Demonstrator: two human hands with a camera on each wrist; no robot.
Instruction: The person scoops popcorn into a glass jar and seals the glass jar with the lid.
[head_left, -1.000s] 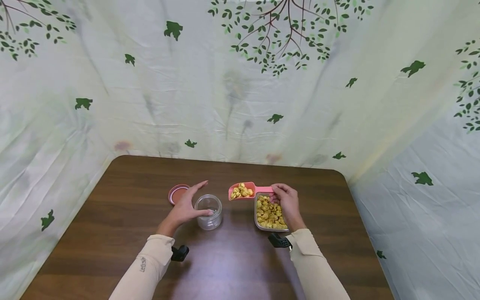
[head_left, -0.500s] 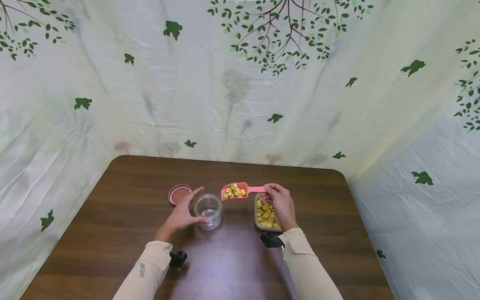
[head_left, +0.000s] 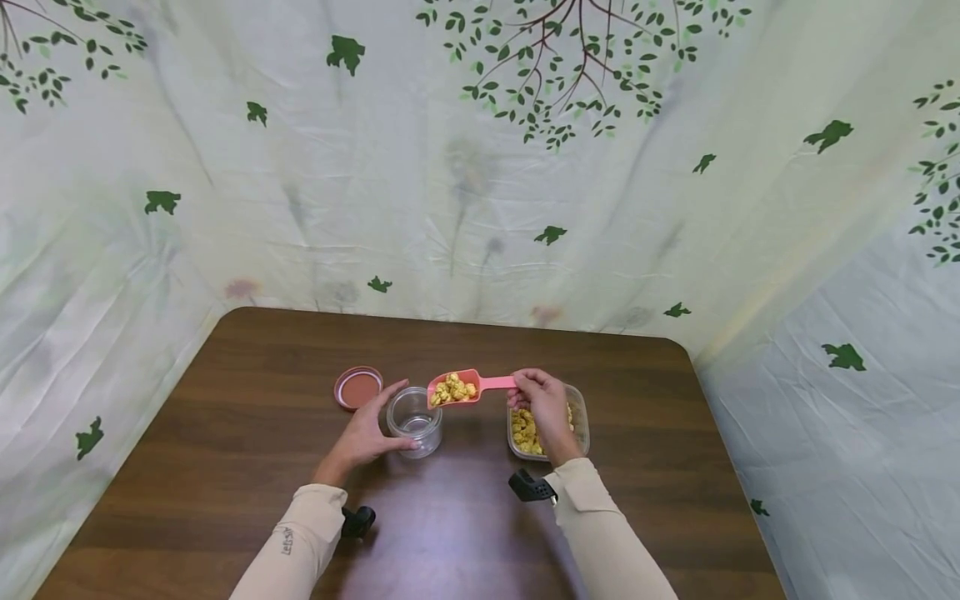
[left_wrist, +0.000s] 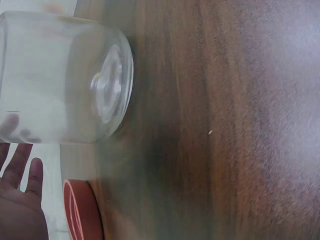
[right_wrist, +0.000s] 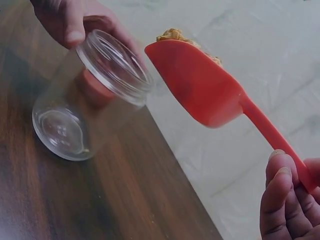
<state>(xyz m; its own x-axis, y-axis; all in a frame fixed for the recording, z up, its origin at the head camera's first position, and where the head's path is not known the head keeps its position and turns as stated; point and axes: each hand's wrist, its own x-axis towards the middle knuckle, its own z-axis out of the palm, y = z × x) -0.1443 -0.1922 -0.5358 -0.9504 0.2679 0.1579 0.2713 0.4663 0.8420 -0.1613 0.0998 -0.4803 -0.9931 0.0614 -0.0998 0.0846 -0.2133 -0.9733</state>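
Note:
A clear, empty jar (head_left: 420, 435) stands upright on the table. My left hand (head_left: 362, 435) holds it from the left, thumb in front and fingers behind; those fingers (left_wrist: 17, 167) show past the jar (left_wrist: 45, 75) in the left wrist view. Pinched by its handle in my right hand (head_left: 547, 415) is a red scoop (head_left: 495, 383), loaded with yellow popcorn (head_left: 454, 389). Its tip hangs over the right side of the jar's mouth. The right wrist view shows the scoop (right_wrist: 200, 85) just beside and above the jar's rim, roughly level.
Below my right hand sits a clear plastic tub (head_left: 582, 417) with more popcorn (head_left: 525, 432), partly hidden by that hand. A reddish lid (head_left: 358, 389) lies behind my left hand. The brown table (head_left: 465, 533) ends at a leaf-print curtain (head_left: 480, 167).
My right hand has carried the loaded scoop leftward, away from the tub, to the jar's rim. My left hand's fingers and thumb have closed in around the jar.

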